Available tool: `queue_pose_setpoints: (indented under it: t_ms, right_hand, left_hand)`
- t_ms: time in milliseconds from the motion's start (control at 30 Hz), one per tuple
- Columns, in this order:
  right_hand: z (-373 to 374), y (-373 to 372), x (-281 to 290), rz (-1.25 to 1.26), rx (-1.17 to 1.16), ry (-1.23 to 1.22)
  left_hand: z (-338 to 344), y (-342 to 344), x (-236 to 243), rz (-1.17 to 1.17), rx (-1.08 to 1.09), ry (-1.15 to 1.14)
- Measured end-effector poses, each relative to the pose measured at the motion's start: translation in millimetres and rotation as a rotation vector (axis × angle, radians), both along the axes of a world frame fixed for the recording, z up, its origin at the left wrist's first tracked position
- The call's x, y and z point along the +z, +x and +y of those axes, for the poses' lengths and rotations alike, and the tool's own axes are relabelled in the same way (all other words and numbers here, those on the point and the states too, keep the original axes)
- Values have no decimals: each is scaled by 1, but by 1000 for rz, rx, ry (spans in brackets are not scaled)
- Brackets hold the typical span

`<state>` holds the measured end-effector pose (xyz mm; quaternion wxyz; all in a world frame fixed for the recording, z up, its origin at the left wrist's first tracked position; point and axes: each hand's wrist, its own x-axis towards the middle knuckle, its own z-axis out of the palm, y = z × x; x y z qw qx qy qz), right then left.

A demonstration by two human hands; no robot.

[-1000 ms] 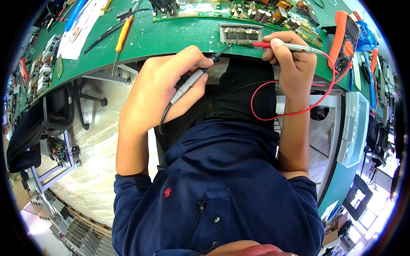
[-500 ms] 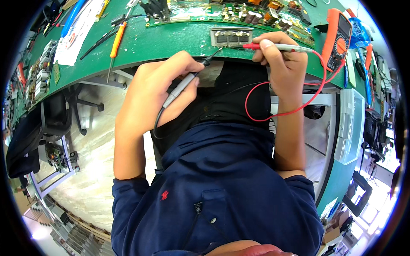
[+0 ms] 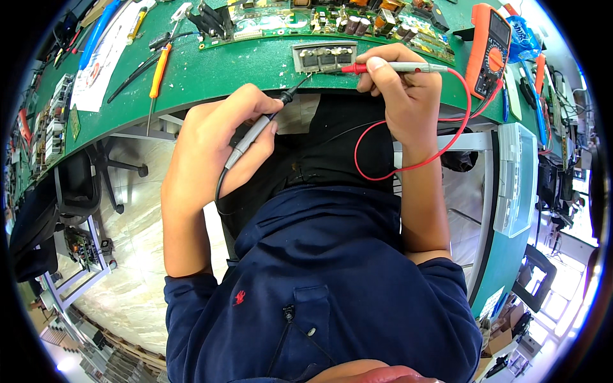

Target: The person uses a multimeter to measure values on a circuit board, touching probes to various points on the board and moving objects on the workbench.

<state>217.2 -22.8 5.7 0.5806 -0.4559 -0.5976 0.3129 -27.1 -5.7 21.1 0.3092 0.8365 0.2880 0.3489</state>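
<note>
Grey module [image 3: 324,58]: it is a small, shallow, rectangular frame of pale grey; inside it sits a row of dark blocks, with lighter spots along their upper side; it lies on the green bench [image 3: 255,70] near the front edge, ahead of the left grip and just left of the right one.
Left hand [image 3: 233,131]: fingers are closed around the grey-and-black probe [image 3: 248,142]; its thin tip points forward and to the right, at the near side of the module; I cannot tell if it touches.
Right hand [image 3: 403,86]: thumb and fingers pinch the red-and-grey probe [image 3: 408,66]; it lies almost level, with the tip toward the module; contact there is also too small to tell.
Red lead [image 3: 418,167]: it makes a wide loop below the right grip, then rises toward the meter.
Orange multimeter [image 3: 490,51]: right of the right grip, tilted; dark face, orange dial.
Circuit board [image 3: 274,27]: beyond both grips, crowded with components.
Orange-handled screwdriver [image 3: 159,71]: forward and left of the left grip.
</note>
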Motion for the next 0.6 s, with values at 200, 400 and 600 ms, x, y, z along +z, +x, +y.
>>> queue_pose_setpoints:
  t_ms: [200,400,600]
  right_hand:
    - [0,1,-1,-9,-13,2]
    - [1,1,-2,-19,-22,5]
    - [1,0,-2,-9,-18,10]
  left_hand:
    - [-1,1,2,1,-1,-9]
    - [0,0,1,-2,-6,-15]
    - [-1,1,0,-12,4,-19]
